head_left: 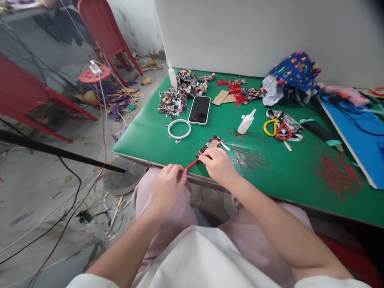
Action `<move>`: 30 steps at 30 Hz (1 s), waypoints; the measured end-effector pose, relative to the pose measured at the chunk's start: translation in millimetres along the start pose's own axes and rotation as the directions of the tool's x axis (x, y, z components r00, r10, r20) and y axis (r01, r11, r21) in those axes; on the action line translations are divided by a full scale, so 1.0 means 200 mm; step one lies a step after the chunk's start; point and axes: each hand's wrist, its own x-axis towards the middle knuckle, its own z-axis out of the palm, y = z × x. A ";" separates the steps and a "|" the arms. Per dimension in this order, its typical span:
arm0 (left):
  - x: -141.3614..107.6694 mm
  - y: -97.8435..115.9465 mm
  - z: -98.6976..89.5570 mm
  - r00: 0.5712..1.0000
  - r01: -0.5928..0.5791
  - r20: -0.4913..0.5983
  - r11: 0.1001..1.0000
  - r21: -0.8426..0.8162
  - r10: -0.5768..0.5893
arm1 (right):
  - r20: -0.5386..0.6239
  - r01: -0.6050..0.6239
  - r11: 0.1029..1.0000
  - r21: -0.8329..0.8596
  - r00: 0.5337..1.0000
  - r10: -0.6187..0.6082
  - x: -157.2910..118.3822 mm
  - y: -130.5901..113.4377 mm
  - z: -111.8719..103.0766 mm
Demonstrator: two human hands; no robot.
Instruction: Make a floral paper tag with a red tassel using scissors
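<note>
My left hand (171,180) is closed on one end of a short red cord (192,164) at the table's front edge. The cord runs up to my right hand (216,163), whose fingers are pressed together on its other end. Partly under my right fingers lies a small patterned fabric piece (203,150) with brown card on it. A white strip (225,146) sticks out beside it. Loose red threads (250,159) lie just right of my right hand, and a white squeeze bottle (246,122) stands behind them.
On the green table (144,132) are a phone (199,109), a white ring (179,129), fabric scraps (189,88), scissors (277,129), a dark-handled tool (319,132), a second bottle (172,75) and a blue board (357,140). A black pole (60,151) stands left of the table.
</note>
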 end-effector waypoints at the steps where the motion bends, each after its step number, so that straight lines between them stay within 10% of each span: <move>1: 0.00 0.00 0.00 1.000 0.011 0.004 1.000 -0.003 -0.011 | 0.005 -0.003 1.000 0.004 1.000 0.003 0.00 0.00 0.00; 23: -0.06 -0.02 -0.02 0.997 0.075 0.000 0.997 -0.001 -0.075 | -0.017 -0.003 1.000 -0.026 1.000 0.003 0.00 -0.01 0.01; 30: -0.03 0.01 0.00 0.977 -0.178 -0.107 0.981 0.079 0.186 | -0.019 -0.006 1.000 -0.023 1.000 0.006 0.00 -0.01 0.01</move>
